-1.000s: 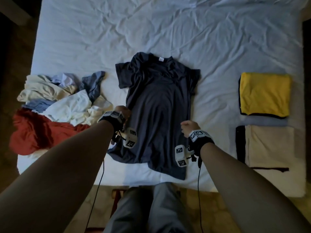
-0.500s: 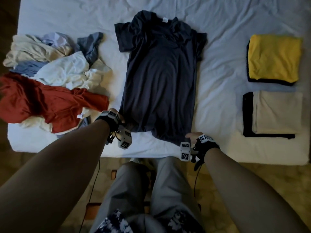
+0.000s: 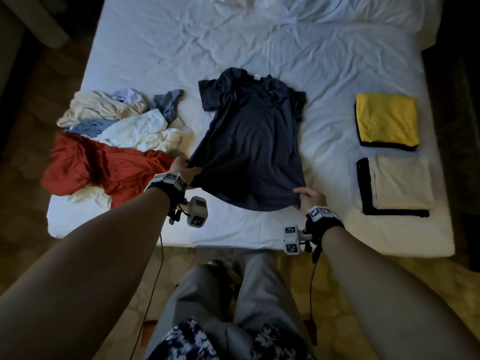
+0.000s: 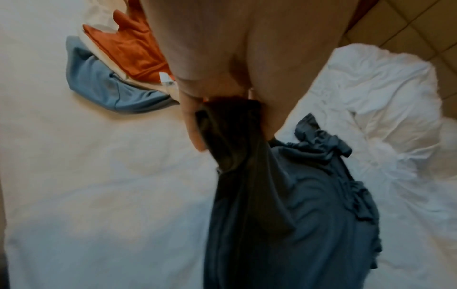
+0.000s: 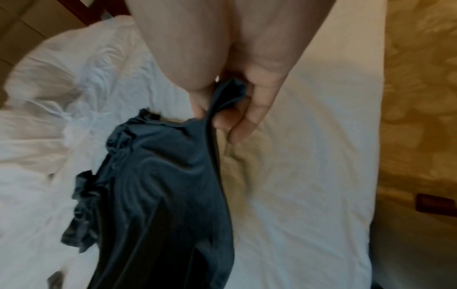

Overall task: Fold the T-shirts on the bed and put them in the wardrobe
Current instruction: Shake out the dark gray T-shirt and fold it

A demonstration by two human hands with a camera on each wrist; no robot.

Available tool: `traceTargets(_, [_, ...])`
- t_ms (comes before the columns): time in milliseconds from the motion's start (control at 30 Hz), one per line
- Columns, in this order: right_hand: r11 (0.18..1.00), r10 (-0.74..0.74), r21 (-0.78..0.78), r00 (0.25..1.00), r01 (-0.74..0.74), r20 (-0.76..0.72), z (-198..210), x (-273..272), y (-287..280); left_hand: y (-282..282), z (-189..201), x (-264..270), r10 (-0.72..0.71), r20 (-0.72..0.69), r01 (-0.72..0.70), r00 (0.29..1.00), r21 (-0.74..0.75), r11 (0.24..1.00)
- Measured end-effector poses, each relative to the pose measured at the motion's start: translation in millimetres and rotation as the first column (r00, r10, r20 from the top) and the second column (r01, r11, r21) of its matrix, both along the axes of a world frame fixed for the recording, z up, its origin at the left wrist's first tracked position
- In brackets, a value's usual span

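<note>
A: Progress?

B: Partway. Two folded stacks sit on the right side of the bed (image 3: 259, 48): a yellow folded shirt (image 3: 387, 119) on something dark, and a cream folded shirt (image 3: 401, 181) on a black one, near the foot edge. Nothing stored as far as I can see; no wardrobe in view.

A: What's left?

B: An unfolded pile (image 3: 122, 128) on the left: cream, white, light blue, plus a red shirt (image 3: 104, 167) nearest the edge. And the one in hand.

A: Which one?

B: The dark grey T-shirt (image 3: 249, 144), spread in the middle of the bed, collar away from the person, hem toward them. Sleeves bunched, no fold made yet, I'd judge.

A: Hands?

B: Left hand (image 3: 181, 167) grips the hem's left corner, fingers curled round gathered cloth; the wrist view shows the fabric bunched in the fist. Right hand (image 3: 309, 197) pinches the hem's right corner between thumb and fingers (image 5: 245, 121).

A: Shirt flat?

B: Upper part lies on the sheet; the hem looks lifted at both corners, sagging between. Left hand sits just beside the red shirt; the right, well apart from the stacks.
</note>
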State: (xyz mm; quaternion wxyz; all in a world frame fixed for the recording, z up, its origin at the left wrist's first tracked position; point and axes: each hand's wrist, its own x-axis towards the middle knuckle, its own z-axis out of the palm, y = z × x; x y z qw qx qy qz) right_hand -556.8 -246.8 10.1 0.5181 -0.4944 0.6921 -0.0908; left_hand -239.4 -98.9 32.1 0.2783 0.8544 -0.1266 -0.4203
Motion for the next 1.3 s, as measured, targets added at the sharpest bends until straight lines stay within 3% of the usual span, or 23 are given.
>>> traceTargets(67, [0.998, 0.047, -0.045, 0.999, -0.046, 0.022, 29, 5, -3, -4, 30, -3, 0.136, -0.151, -0.154, 0.979, -0.113, 0.982])
traceTargets(133, [0.99, 0.118, -0.084, 0.993, -0.116, 0.018, 64, 11, -9, -6, 60, -2, 0.165, -0.238, -0.208, 0.957, -0.168, 0.964])
traceTargets(233, [0.966, 0.212, -0.148, 0.977, -0.213, -0.024, 114, 19, -20, -8, 102, 9, 0.038, -0.028, -0.043, 0.999, -0.204, 0.978])
traceTargets(333, [0.924, 0.259, -0.261, 0.959, -0.28, -0.112, 157, 24, -35, -12, 139, 25, -0.025, 0.196, 0.072, 0.98, -0.237, 0.969])
traceTargets(533, [0.86, 0.206, -0.45, 0.97, -0.241, -0.126, 247, 31, -54, -22, 236, 41, 0.052, 0.361, 0.078, 0.931, -0.336, 0.939])
traceTargets(633, [0.851, 0.222, -0.465, 0.97, -0.243, -0.1, 295, 40, -60, -24, 274, 53, 0.151, 0.28, -0.022, 0.948, -0.416, 0.909])
traceTargets(867, [0.806, 0.128, -0.573, 0.989, -0.149, -0.078, 381, 41, -57, -12, 361, 73, 0.347, 0.355, -0.131, 0.868, -0.511, 0.849])
traceTargets(1067, [0.805, 0.092, -0.574, 0.987, -0.15, -0.128, 427, 40, -61, -7, 399, 100, 0.446, 0.195, -0.261, 0.874, -0.585, 0.768])
traceTargets(1300, [0.856, 0.083, -0.515, 0.994, -0.034, 0.073, 471, 41, -66, -6, 445, 109, 0.481, 0.182, -0.274, 0.858, -0.629, 0.727])
